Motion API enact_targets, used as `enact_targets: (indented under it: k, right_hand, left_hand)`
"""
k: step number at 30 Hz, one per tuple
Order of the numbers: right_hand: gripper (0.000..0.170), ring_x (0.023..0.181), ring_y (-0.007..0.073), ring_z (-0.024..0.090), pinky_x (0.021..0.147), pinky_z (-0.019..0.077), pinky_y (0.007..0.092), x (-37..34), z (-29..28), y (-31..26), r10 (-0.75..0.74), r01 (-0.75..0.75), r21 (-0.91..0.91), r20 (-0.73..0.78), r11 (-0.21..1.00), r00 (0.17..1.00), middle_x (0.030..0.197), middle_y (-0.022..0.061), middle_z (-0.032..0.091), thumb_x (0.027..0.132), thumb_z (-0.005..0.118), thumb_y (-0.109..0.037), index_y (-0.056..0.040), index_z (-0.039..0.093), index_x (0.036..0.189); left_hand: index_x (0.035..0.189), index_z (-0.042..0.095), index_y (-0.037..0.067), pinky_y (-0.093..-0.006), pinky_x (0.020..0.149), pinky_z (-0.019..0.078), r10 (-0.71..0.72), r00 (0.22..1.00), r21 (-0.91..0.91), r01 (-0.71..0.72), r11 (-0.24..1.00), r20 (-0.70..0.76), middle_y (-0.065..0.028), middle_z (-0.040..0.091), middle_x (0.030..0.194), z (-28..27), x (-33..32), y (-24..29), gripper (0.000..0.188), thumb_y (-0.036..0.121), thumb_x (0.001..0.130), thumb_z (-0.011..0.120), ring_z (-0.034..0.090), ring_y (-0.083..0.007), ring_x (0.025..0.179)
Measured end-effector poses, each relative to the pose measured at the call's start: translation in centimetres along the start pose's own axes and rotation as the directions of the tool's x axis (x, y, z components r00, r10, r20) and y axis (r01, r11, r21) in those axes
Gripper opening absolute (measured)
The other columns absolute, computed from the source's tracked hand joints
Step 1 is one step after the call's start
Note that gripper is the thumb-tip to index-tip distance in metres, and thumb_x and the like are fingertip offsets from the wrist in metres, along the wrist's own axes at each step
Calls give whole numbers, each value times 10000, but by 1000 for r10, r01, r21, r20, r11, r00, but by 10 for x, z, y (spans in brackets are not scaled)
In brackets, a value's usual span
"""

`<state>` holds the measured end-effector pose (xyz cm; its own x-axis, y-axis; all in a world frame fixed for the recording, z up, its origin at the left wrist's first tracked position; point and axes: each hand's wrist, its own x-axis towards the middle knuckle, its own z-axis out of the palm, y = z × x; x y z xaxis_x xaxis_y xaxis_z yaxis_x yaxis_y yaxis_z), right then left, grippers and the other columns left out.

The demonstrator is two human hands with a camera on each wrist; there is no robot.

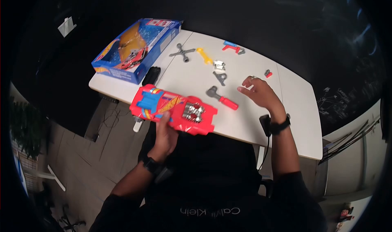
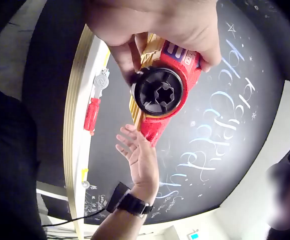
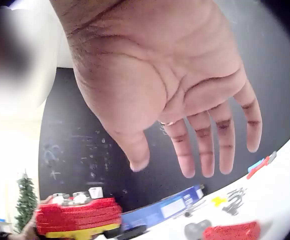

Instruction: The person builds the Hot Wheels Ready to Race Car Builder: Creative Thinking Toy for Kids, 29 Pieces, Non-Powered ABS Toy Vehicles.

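Note:
My left hand (image 1: 164,137) grips a red toy car (image 1: 176,105) over the table's near edge, thumb on top. Blue and yellow markings and a silver engine piece show on its upper side. Seen from the left wrist, one black wheel (image 2: 159,91) faces the camera and the fingers reach round the body. My right hand (image 1: 261,93) hovers over the table with nothing in it, palm and spread fingers showing in the right wrist view. Nearest to it lies a toy tool with a red handle (image 1: 228,103) and grey head.
On the white table (image 1: 253,121) lie a grey cross-shaped wrench (image 1: 182,52), a yellow wrench (image 1: 204,56), a silver piece (image 1: 219,65), a grey part (image 1: 221,77), a blue-and-red tool (image 1: 232,48) and a small red-and-grey piece (image 1: 268,73). A blue toy box (image 1: 163,48) stands back left, beside a black object (image 1: 151,76).

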<state>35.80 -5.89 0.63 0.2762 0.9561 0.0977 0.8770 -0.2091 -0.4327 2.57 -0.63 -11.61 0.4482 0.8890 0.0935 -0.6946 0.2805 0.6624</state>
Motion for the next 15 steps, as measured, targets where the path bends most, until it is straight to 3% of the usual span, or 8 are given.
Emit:
enact_targets:
  k: [3, 7, 8, 9, 10, 12, 15]
  right_hand:
    - [446, 935, 312, 696, 829, 542, 391, 62, -7, 50, 92, -82, -166, 54, 983, 994, 1007, 165, 729, 882, 762, -450, -45, 710, 1063]
    - [414, 1078, 346, 689, 912, 555, 446, 115, -9, 172, 259, -287, -344, -126, 894, 958, 1088, 171, 727, 836, 741, -333, -83, 674, 1160]
    - [403, 1160, 349, 675, 962, 553, 476, 120, -13, 196, 306, -347, -358, -167, 867, 937, 1137, 172, 725, 836, 705, -285, -84, 653, 1182]
    - [437, 1198, 359, 657, 994, 544, 491, 116, -16, 204, 376, -431, -257, -237, 865, 896, 1199, 189, 704, 832, 711, -270, -80, 651, 1221]
    - [532, 1191, 382, 654, 1011, 539, 459, 118, -12, 230, 374, -426, -180, -264, 886, 889, 1294, 221, 661, 827, 724, -262, -68, 628, 1313]
    - [631, 1185, 394, 653, 1030, 532, 419, 120, -9, 277, 120, -158, -212, -180, 965, 976, 1367, 230, 619, 823, 740, -282, -64, 589, 1395]
    - [629, 1179, 376, 658, 1022, 530, 400, 135, -8, 281, 159, -204, -185, -230, 961, 960, 1339, 216, 644, 824, 755, -302, -50, 607, 1381]
  left_hand:
    - [1510, 395, 72, -451, 1169, 394, -36, 999, 58, 38, 998, -30, -111, 523, 1492, -6, 3, -3, 715, 591, 1029, 497, 508, -250, 1385]
    - [1500, 410, 63, -456, 1154, 410, -68, 997, -22, 67, 998, -36, -108, 548, 1470, 0, -1, 2, 694, 582, 1043, 470, 523, -251, 1370]
    - [1503, 406, 65, -450, 1154, 412, -56, 998, -3, 56, 998, -25, -106, 537, 1482, 1, -1, 4, 702, 589, 1041, 471, 518, -246, 1375]
    - [1508, 390, 62, -452, 1158, 409, -69, 997, -15, 68, 998, -27, -108, 526, 1490, -4, -2, 4, 689, 544, 1034, 524, 512, -249, 1380]
    - [1513, 375, 59, -454, 1163, 407, -80, 996, -25, 79, 997, -32, -111, 514, 1498, -9, -4, 3, 686, 500, 1027, 577, 507, -251, 1384]
    - [1517, 356, 54, -456, 1168, 404, -55, 998, 34, 56, 998, -16, -119, 503, 1503, -16, -9, 1, 693, 434, 1008, 633, 502, -257, 1387]
    - [1522, 327, 44, -459, 1174, 402, -33, 999, 91, 32, 995, 11, -134, 487, 1506, -12, -1, 2, 729, 326, 973, 716, 495, -268, 1391]
